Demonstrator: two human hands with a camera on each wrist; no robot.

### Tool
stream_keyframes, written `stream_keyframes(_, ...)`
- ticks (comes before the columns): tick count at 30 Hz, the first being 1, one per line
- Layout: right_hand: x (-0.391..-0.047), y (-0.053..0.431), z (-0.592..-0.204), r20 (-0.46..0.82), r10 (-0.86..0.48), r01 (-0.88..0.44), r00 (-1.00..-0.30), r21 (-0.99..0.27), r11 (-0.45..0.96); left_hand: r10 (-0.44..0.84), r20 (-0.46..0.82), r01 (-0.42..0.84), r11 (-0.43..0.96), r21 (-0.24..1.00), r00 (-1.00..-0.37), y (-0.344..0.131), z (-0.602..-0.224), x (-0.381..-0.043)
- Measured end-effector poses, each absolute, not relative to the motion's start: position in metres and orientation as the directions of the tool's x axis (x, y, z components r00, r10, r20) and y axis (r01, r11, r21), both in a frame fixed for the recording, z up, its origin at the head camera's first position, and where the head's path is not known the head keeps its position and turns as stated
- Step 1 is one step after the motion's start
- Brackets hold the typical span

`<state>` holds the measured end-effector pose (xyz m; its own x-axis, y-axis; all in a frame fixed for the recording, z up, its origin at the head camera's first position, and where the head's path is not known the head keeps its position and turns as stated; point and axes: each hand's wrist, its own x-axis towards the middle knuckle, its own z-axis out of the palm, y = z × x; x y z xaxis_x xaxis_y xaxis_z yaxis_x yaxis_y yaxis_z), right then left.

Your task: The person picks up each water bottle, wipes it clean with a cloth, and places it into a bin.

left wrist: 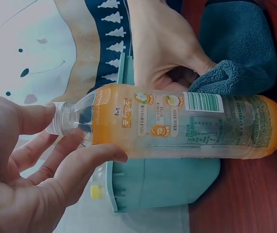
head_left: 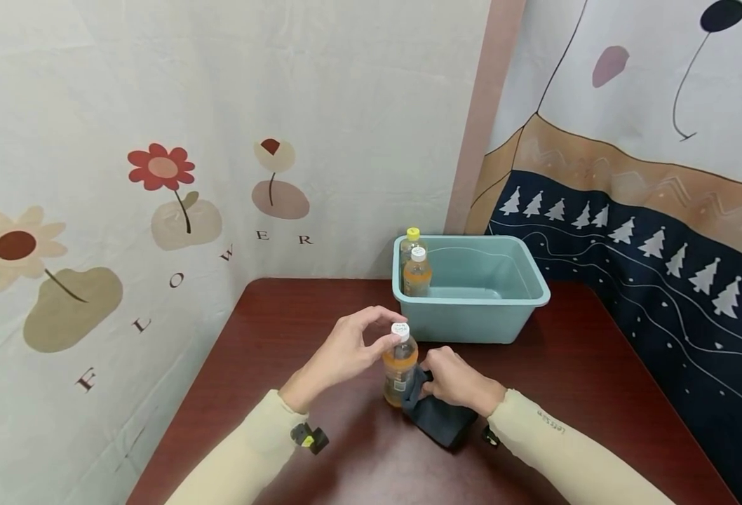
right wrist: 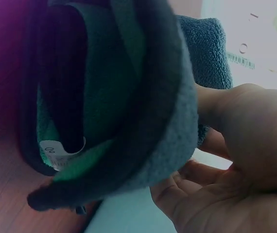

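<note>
A plastic drink bottle (head_left: 400, 372) with an orange label and white cap stands upright on the table. My left hand (head_left: 348, 344) pinches it at the cap and neck, thumb in front. In my right hand (head_left: 458, 380) is a dark grey-blue cloth (head_left: 442, 419), bunched against the bottle's right side while its loose part lies on the table. The left wrist view shows the bottle's printed label (left wrist: 148, 116) and barcode, with the cloth (left wrist: 226, 77) beside the lower part. Close up in the right wrist view, the folded cloth (right wrist: 177, 141) has a white tag and hides some of the fingers.
Behind the hands, a light teal plastic bin (head_left: 466, 319) stands on the dark red table (head_left: 295, 308). Inside its left end are a white-capped bottle (head_left: 417, 277) and a yellow-capped bottle (head_left: 412, 236). Printed curtains (head_left: 358, 105) hang behind and to the right.
</note>
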<state>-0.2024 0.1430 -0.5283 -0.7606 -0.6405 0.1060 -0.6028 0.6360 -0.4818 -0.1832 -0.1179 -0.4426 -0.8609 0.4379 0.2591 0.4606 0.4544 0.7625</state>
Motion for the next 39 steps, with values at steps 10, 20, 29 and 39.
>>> stream_keyframes(10,-0.201,0.148,-0.506,0.163,-0.612,-0.602,-0.774,-0.491,0.630,0.426,0.259,0.448,0.435,0.781,-0.867,-0.117,-0.443,-0.183)
stream_keyframes(20,-0.194,0.151,-0.462,0.195,-0.533,-0.549,-0.824,-0.507,0.664,0.417,0.244,0.430,0.443,0.787,-0.876,-0.117,-0.444,-0.183)
stream_keyframes(29,-0.190,0.146,-0.431,0.285,-0.507,-0.575,-0.813,-0.528,0.625,0.419,0.257,0.442,0.439,0.782,-0.871,-0.114,-0.443,-0.184)
stream_keyframes(39,-0.190,0.145,-0.432,0.255,-0.522,-0.569,-0.814,-0.532,0.628,0.413,0.238,0.430,0.470,0.771,-0.879,-0.115,-0.442,-0.185)
